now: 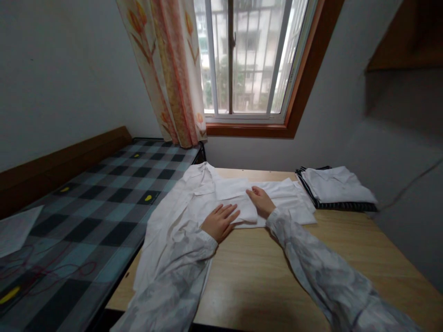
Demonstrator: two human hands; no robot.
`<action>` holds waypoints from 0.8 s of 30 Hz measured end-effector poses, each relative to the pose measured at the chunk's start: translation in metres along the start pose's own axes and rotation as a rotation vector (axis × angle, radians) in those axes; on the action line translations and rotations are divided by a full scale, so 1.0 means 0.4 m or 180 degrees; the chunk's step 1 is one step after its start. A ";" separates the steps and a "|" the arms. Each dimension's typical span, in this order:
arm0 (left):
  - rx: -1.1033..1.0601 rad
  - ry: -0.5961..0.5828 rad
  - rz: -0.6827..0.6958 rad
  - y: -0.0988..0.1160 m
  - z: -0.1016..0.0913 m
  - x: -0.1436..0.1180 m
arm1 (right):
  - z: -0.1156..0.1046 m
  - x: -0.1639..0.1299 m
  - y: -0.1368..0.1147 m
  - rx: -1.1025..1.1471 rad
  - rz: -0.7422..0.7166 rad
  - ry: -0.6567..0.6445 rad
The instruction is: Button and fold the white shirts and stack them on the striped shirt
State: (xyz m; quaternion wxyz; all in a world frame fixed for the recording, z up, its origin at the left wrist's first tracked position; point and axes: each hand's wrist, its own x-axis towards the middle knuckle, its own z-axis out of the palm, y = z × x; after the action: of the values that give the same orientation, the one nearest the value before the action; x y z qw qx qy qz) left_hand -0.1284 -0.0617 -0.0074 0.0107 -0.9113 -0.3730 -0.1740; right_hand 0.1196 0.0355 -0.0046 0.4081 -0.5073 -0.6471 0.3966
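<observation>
Likely light and limp, the white garment (231,189) should grip best at its fold (255,216), two o'clock from the left hand (220,223), fingers spread; right hand (261,202) curled, pinch unclear.

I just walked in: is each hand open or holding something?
Left hand: open, flat on the white cloth.
Right hand: curled at the white cloth; grip unclear.

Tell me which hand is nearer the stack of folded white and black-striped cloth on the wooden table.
Right. The right hand is left of the stack, not touching it; the left hand lies farther left, palm-down on the white cloth garment.
</observation>
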 end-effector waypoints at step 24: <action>-0.0343 -0.0014 -0.0160 -0.028 0.022 -0.018 | -0.010 -0.042 0.102 0.0905 -0.0114 0.0463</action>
State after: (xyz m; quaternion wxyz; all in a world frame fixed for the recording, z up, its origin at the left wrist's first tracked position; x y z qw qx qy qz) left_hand -0.1382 -0.0572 -0.0194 -0.0435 -0.9013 -0.3858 -0.1920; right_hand 0.1393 0.0266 -0.0432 0.5286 -0.4602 -0.5622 0.4390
